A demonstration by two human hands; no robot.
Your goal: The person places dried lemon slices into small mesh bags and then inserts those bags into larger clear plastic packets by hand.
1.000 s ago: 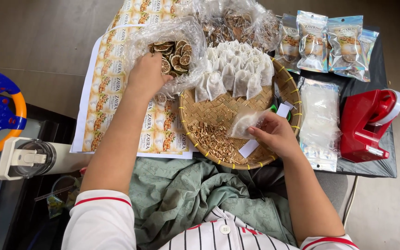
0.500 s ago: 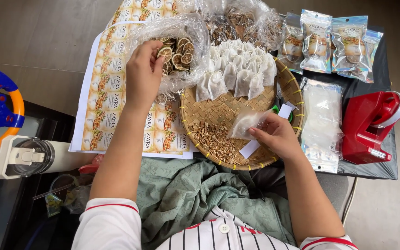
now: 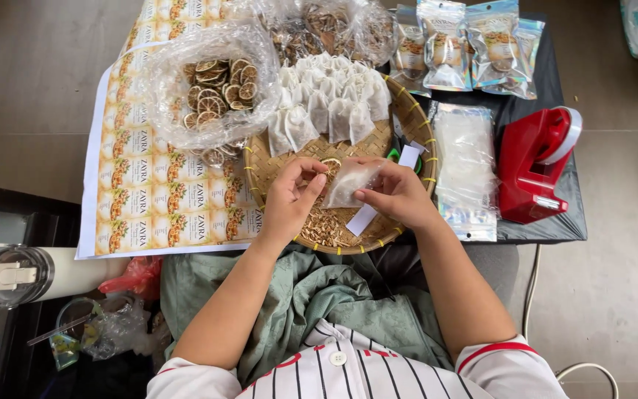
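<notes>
My right hand [image 3: 400,193] pinches a small translucent filter bag [image 3: 350,183] by its edge, just above the near half of the woven tray [image 3: 407,111], and my left hand [image 3: 291,198] holds a dried citrus slice [image 3: 331,164] between thumb and fingertips right at the bag's mouth. Both grips are narrow, closed on what they carry. To do this well, I judge I should keep the mouth spread with my right thumb and feed the slice in edge-first, so the thin fabric doesn't tear or fold shut. Under my hands on the tray lies a heap of loose dried bits [image 3: 324,225] and a white paper strip [image 3: 363,219]. Farther across the tray stands a cluster of filled white bags [image 3: 330,103]. Left of the tray, on a label sheet [image 3: 149,199], sits the open plastic bag of citrus slices [image 3: 215,85]; right of it, a red tape dispenser [image 3: 534,166].
</notes>
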